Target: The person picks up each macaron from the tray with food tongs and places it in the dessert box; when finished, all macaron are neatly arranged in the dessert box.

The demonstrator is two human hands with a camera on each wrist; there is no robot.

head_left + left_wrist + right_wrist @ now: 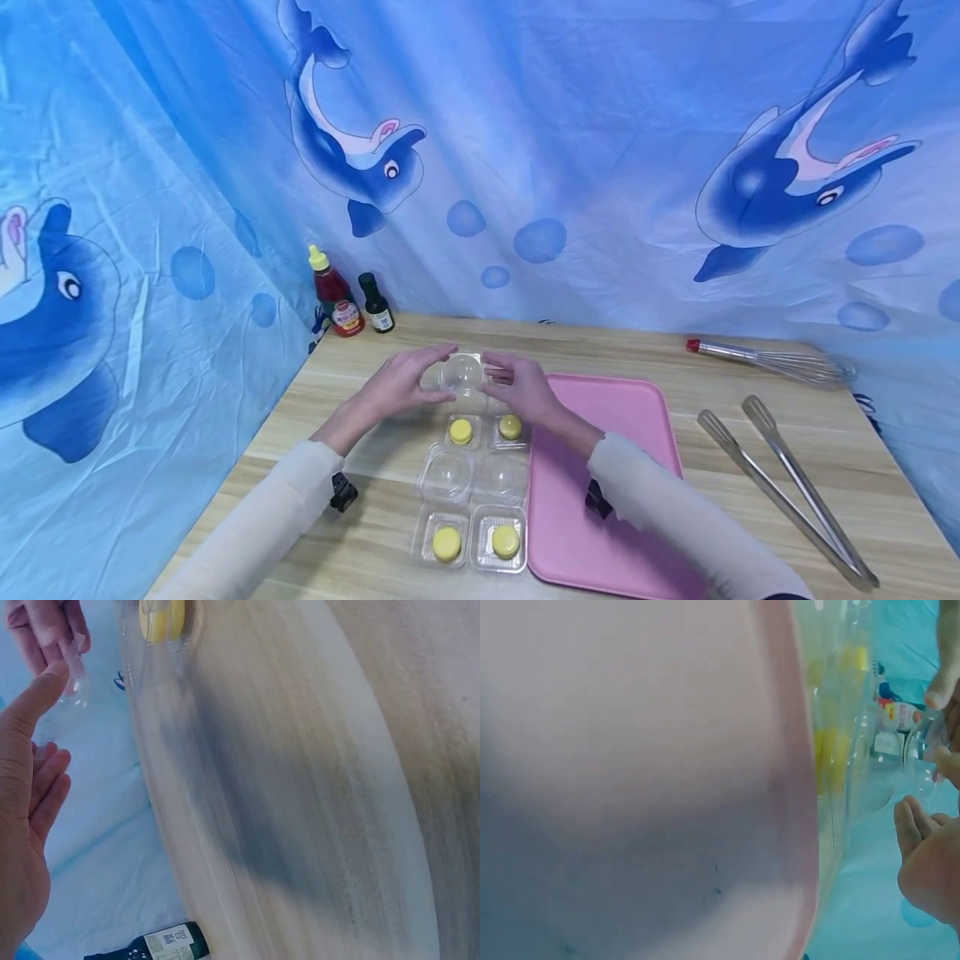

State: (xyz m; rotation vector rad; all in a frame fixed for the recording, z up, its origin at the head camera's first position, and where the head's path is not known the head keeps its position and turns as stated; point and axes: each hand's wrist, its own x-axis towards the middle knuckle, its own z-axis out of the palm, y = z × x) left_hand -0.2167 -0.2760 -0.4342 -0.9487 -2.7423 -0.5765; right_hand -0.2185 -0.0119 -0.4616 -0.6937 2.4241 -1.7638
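In the head view my left hand (pixel 401 379) and right hand (pixel 525 387) hold a clear domed plastic lid (pixel 462 372) between them, one at each side edge. The lid stands raised behind a small clear box with a yellow macaron (pixel 461 431) in it. Beside that box, near my right wrist, another macaron (pixel 510 427) sits in clear plastic. Closer to me are two more boxes, holding a left macaron (pixel 446 543) and a right macaron (pixel 506 541), with their domed lids (pixel 447 475) folded back. The left wrist view shows the left thumb (pixel 45 694) at the lid's edge.
A pink tray (pixel 600 550) lies right of the boxes, partly under my right forearm. Farther right are metal tongs (pixel 795 492) and a whisk (pixel 780 362). A red sauce bottle (pixel 341 300) and a dark bottle (pixel 377 304) stand at the back left, before a blue dolphin curtain.
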